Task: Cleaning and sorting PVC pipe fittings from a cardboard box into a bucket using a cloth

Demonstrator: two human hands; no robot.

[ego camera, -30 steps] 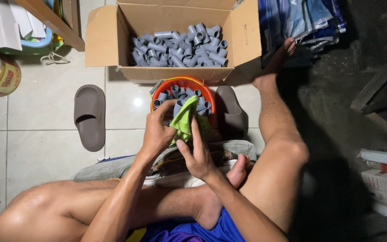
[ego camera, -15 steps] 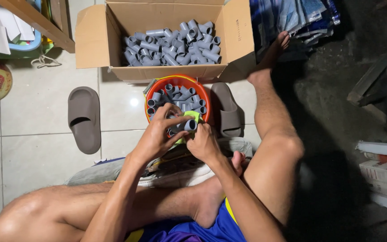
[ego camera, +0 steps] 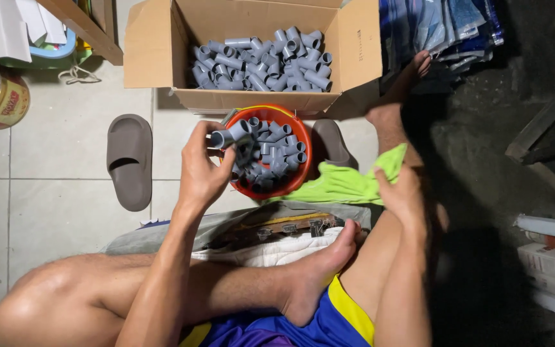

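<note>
**Grey pipe fitting held over the red bowl**

A short grey elbow fitting (ego camera: 229, 133), open-ended and matte, is pinched in the left hand (ego camera: 202, 168) grip above the red bowl (ego camera: 293, 183) rim. A green cloth (ego camera: 348, 183), right of the bowl, is clutched by the right hand (ego camera: 403, 193).

We observe uneven lighting. The tiled floor (ego camera: 65, 193) and the cardboard box (ego camera: 252, 51) at the left and centre are brightly lit, with light falling from above and to the left. The right third sinks into deep shadow; detail there is largely lost. The left hand (ego camera: 203, 170) and right hand (ego camera: 403, 193) are evenly lit and reasonably sharp. The green cloth (ego camera: 348, 183) reads saturated. We note mild softness and slight wide-angle stretching towards the edges.
</note>
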